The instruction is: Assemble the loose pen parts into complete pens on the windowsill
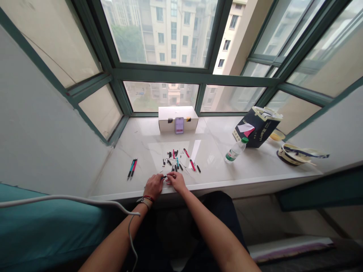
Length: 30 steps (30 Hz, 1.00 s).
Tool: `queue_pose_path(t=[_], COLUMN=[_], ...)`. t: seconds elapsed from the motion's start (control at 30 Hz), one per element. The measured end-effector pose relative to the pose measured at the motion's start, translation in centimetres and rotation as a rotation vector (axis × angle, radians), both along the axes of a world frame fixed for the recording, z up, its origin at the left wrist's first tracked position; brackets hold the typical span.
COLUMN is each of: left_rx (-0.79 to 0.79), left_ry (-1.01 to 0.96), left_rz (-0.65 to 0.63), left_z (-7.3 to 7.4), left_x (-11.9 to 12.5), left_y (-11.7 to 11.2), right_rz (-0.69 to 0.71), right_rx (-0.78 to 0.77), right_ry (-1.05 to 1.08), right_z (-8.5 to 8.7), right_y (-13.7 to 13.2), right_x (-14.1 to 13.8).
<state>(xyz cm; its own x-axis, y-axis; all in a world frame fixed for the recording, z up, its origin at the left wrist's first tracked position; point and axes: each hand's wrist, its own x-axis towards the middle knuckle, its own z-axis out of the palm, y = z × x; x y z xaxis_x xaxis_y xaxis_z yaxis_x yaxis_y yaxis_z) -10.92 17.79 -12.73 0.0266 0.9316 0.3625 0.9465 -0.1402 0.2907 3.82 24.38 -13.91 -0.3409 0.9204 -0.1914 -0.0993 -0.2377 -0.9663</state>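
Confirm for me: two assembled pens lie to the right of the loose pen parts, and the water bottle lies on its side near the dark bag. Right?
Not quite. In the head view the two assembled pens lie left of the loose pen parts, not right. The water bottle does lie near the dark bag.

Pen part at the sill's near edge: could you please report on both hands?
Left hand and right hand pinch one small black pen part between them. Loose pen parts lie just beyond. Two assembled pens lie left, apart.
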Motion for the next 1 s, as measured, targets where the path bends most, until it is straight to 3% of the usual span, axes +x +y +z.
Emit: queue_pose_path(t=[0.43,1.0], left_rx=[-0.016,-0.005], left_ry=[-0.075,-0.050], left_rz=[-0.041,-0.014], left_z=[-0.34,0.43], left_x=[-0.09,0.23], left_y=[-0.05,-0.25], right_rz=[0.030,0.078], right_rx=[0.080,0.138], right_ry=[-0.030,-0.051], right_z=[0.02,-0.06], right_y=[-0.19,-0.36], right_x=[0.07,0.08])
